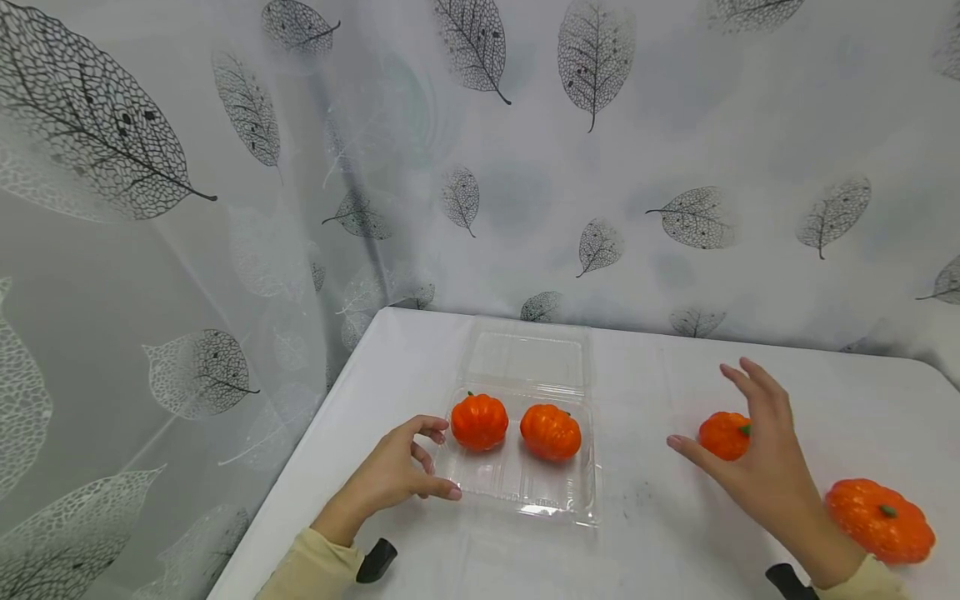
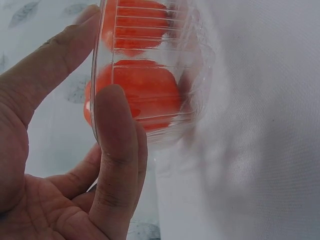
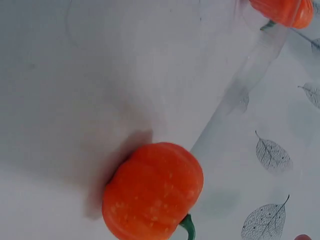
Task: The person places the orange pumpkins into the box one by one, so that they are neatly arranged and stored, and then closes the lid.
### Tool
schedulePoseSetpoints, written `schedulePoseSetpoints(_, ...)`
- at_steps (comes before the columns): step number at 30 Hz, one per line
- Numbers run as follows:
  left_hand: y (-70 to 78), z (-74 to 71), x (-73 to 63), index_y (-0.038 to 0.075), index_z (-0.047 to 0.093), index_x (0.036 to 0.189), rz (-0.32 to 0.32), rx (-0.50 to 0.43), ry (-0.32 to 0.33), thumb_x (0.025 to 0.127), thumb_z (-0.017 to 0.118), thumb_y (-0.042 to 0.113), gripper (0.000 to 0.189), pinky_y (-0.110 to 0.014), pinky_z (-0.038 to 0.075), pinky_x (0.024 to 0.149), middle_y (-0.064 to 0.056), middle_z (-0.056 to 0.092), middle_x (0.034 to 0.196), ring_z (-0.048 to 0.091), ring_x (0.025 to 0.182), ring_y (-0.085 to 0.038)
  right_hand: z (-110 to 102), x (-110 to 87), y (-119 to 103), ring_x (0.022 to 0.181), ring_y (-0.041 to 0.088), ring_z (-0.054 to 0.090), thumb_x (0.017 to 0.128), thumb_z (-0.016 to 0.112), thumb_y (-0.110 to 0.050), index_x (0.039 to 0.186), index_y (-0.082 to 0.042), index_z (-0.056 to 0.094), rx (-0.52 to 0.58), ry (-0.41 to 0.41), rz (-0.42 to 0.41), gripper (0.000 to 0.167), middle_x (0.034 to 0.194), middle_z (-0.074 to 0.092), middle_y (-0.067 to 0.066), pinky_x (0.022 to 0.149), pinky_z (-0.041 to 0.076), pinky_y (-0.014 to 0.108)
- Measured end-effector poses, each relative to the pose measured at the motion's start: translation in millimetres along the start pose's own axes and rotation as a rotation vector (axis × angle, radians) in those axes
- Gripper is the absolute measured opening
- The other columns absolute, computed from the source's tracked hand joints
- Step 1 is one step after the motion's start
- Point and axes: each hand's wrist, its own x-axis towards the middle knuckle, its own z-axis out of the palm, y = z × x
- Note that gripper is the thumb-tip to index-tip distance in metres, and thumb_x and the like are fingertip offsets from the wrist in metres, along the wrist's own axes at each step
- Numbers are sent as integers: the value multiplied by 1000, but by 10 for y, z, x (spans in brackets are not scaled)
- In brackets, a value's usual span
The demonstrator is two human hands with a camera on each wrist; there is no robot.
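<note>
A clear plastic clamshell box (image 1: pixel 517 492) lies with its lid (image 1: pixel 528 358) folded back. Inside sit two small orange pumpkins, one on the left (image 1: pixel 480 422) and one on the right (image 1: pixel 551 432). My left hand (image 1: pixel 390 471) is at the box's left side, thumb and fingers spread and gently bent; in the left wrist view its fingertips (image 2: pixel 115 105) lie at the rim and side wall. Another small orange pumpkin (image 1: pixel 723 435) with a green stem rests on the table, partly covered by my right hand (image 1: pixel 765 450), which hovers over it with thumb and fingers wide apart.
A larger, flatter orange pumpkin (image 1: pixel 881 520) lies on the table to the right of my right wrist. The white table (image 1: pixel 637 533) ends at the back and left against curtains (image 1: pixel 525 183) printed with leaves.
</note>
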Motion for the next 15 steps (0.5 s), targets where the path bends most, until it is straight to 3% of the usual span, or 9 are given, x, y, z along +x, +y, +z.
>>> schedulePoseSetpoints(7,12,-5,2,7,54,136,-6,8,2,61,100,21,89,-37,57,60,-12,58,122,59,78,-23,-202,50,198,150,45,7,69,95,-23,162,-10,13,47,43,48,124,167,3,15,105,16,78)
schedulePoseSetpoints(15,5,2,10,6,54,136,-8,-1,-5,61,100,21,89,-37,57,59,-13,57,122,59,76,-23,-275,99,406,149,48,-1,74,92,-32,162,-8,-3,18,-22,130,132,167,-7,18,105,14,78)
